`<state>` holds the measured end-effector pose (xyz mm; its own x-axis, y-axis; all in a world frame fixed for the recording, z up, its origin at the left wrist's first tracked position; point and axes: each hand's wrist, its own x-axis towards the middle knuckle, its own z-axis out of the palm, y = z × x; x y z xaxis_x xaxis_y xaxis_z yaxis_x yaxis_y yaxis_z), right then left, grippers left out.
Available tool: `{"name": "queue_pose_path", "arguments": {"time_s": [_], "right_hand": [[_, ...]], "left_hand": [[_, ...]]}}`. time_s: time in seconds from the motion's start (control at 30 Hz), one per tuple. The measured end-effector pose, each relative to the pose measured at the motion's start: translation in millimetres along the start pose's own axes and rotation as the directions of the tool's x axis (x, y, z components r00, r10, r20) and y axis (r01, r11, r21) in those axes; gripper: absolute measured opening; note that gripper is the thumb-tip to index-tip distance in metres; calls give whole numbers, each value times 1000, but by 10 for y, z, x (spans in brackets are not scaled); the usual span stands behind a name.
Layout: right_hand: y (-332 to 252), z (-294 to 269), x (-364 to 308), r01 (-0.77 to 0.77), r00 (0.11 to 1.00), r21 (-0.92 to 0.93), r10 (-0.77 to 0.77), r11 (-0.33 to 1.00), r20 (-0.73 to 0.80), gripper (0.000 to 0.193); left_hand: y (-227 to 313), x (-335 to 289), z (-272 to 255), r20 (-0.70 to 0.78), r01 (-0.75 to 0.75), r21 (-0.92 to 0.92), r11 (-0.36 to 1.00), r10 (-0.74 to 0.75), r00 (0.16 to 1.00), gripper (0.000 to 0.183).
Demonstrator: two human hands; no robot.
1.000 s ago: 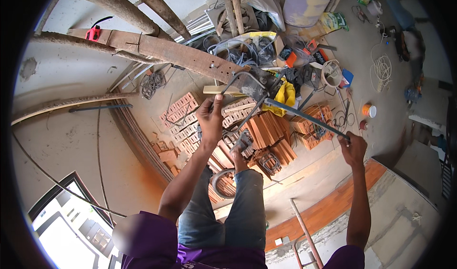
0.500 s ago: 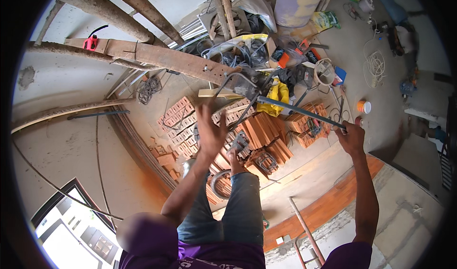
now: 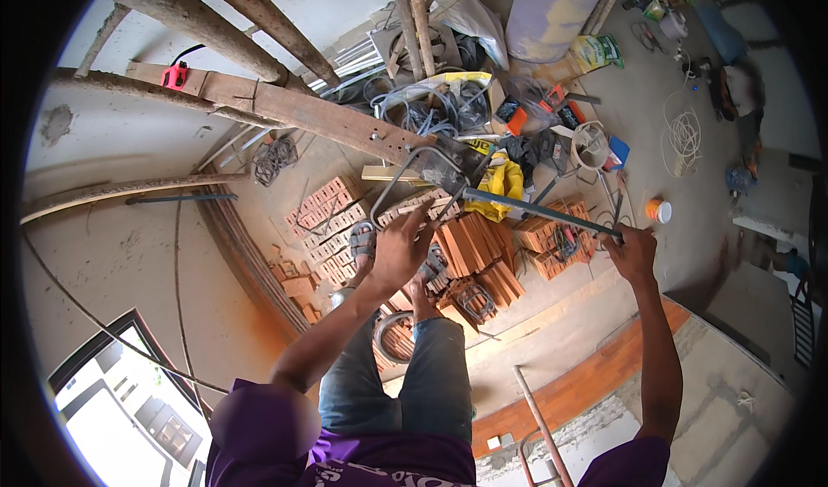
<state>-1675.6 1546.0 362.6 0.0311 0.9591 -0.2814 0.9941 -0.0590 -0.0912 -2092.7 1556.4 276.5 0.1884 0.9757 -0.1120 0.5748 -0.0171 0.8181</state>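
— So, where were my hands at that moment?

— My right hand [image 3: 634,252] had its grip closed around the near end of the long steel bar [image 3: 535,213], which ran out level from that grip toward the bent steel rod frame [image 3: 412,181]. My left hand [image 3: 398,247] reached up just under that frame; I could not tell whether its grip was closed on the rod or only touching it.

— How did the bar look to handle?

— Stiff and fairly heavy, I judged, likely rough rather than slippery. Holding its far end gave the most leverage. Well below both grips lay stacked bricks [image 3: 332,215] on the floor.
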Motion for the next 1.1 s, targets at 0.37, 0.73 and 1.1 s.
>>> {"name": "queue_pose_path", "arguments": {"time_s": [0.37, 0.73, 1.1], "right_hand": [[-67, 60, -84, -45, 997, 37, 42, 998, 68, 40], [-19, 212, -240, -61, 988, 56, 52, 997, 144, 55], [-437, 733, -988, -248, 968, 173, 252, 953, 0, 54]], "left_hand": [[-208, 62, -34, -173, -358, 124, 925, 376, 910, 27], [-555, 328, -41, -110, 288, -655, 699, -465, 878, 53], [-651, 281, 32, -207, 174, -639, 750, -385, 899, 53]]}}
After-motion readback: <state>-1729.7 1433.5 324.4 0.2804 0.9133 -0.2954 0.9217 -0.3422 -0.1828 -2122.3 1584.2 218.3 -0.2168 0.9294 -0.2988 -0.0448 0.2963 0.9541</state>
